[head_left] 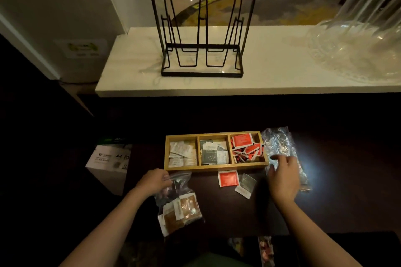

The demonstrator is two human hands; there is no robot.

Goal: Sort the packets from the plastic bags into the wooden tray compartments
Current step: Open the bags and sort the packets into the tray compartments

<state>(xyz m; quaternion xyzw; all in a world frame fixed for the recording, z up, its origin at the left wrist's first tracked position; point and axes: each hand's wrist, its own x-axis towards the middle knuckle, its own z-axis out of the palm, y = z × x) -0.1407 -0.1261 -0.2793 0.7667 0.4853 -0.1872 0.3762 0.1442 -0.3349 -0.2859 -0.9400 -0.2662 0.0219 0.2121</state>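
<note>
Packets of brown and white filled a zip bag [180, 206] lying nearest on the dark table [238, 212], its top edge pinched in the left hand [155, 181]. Right of it lay a loose red packet [227, 178] and a grey packet [246, 184]. The right hand [283, 176] rested on a crinkled clear bag [280, 145] with fingers spread. Beyond, the wooden tray [214, 168] held white, grey and red packets in its left, middle and right compartments; their print was unreadable. A box [108, 160] at left read "A4". Farther off stood a wire rack [202, 34].
</note>
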